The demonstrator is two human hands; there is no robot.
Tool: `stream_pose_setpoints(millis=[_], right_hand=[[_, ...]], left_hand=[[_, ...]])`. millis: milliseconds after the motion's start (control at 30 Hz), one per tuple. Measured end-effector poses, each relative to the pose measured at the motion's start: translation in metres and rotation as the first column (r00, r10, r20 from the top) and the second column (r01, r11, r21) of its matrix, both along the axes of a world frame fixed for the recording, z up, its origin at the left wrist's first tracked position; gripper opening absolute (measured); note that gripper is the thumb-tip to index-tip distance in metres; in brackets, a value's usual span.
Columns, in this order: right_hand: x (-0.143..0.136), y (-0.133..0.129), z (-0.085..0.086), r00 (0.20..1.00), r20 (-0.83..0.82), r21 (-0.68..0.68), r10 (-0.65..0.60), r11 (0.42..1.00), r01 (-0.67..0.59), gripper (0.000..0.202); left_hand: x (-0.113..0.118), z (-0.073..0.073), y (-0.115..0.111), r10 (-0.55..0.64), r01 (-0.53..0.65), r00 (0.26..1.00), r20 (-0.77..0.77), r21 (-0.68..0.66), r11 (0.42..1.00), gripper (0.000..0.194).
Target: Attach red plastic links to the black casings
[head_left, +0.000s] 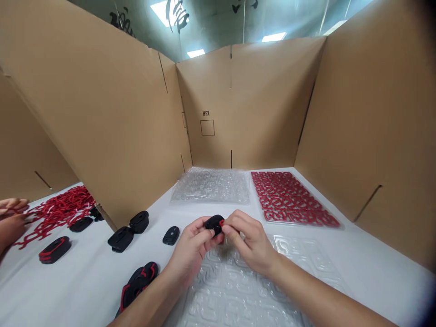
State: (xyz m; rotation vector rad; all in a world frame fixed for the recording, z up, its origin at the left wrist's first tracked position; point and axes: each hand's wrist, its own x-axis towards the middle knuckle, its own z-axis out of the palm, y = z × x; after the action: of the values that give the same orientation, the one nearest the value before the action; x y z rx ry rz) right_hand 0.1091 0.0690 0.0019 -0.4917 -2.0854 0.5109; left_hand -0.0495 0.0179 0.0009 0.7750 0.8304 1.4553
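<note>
My left hand [197, 240] is closed on a small black key-fob-shaped case [214, 223], held above a clear moulded plastic tray [235, 290]. The fingertips of my right hand [247, 238] pinch a small red piece [221, 223] at the case's right side. How far the red piece sits in the case is hidden by my fingers. A black fob with buttons [170, 235] lies on the white table just left of my left hand.
Black cases [121, 239] and red-trimmed black ones [136, 284] lie left. Behind are stacked clear trays [211, 186] and a tray of red pieces [289, 195]. Cardboard walls [265, 109] surround the table. Another person's hands [12, 218] are far left by a red pile [68, 204].
</note>
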Motion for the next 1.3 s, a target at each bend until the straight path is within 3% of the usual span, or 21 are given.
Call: stream_pose_setpoints(millis=[133,333,500,667,833,1033,1200,1300], right_hand=[[0.001,-0.001,-0.002,0.987,0.159,0.109,-0.036,0.994,0.018,0.02],[-0.003,0.001,-0.007,0.916,0.353,0.262,-0.189,0.96,0.097,0.021],[-0.004,0.001,-0.006,0.948,0.283,0.197,-0.145,0.976,0.091,0.017],[-0.002,0.005,-0.009,0.963,0.239,0.099,-0.122,0.99,0.101,0.02],[-0.003,0.005,-0.01,0.934,0.323,0.159,-0.154,0.982,0.107,0.02],[-0.004,0.006,-0.011,0.937,0.282,0.152,-0.208,0.974,0.17,0.021],[-0.006,0.005,-0.011,0.911,0.371,0.205,-0.178,0.973,0.107,0.017],[-0.007,0.003,-0.01,0.914,0.371,0.194,-0.164,0.976,0.096,0.017]], left_hand=[[-0.004,-0.003,0.006,0.122,-0.122,0.992,0.018,-0.001,0.992,0.02],[-0.003,-0.008,0.008,0.171,-0.158,0.95,-0.26,0.072,0.985,0.022],[-0.003,-0.003,0.005,0.202,-0.197,0.955,-0.215,0.044,0.979,0.013],[-0.003,-0.001,0.005,0.162,-0.158,0.971,-0.176,0.033,0.987,0.014],[-0.004,-0.002,0.005,0.183,-0.178,0.948,-0.26,0.041,0.983,0.017],[-0.004,-0.007,0.006,0.129,-0.132,0.975,-0.183,-0.004,0.991,0.02],[-0.004,-0.008,0.008,0.226,-0.215,0.937,-0.266,0.071,0.974,0.017],[-0.005,-0.008,0.008,0.232,-0.218,0.944,-0.233,0.086,0.972,0.02]])
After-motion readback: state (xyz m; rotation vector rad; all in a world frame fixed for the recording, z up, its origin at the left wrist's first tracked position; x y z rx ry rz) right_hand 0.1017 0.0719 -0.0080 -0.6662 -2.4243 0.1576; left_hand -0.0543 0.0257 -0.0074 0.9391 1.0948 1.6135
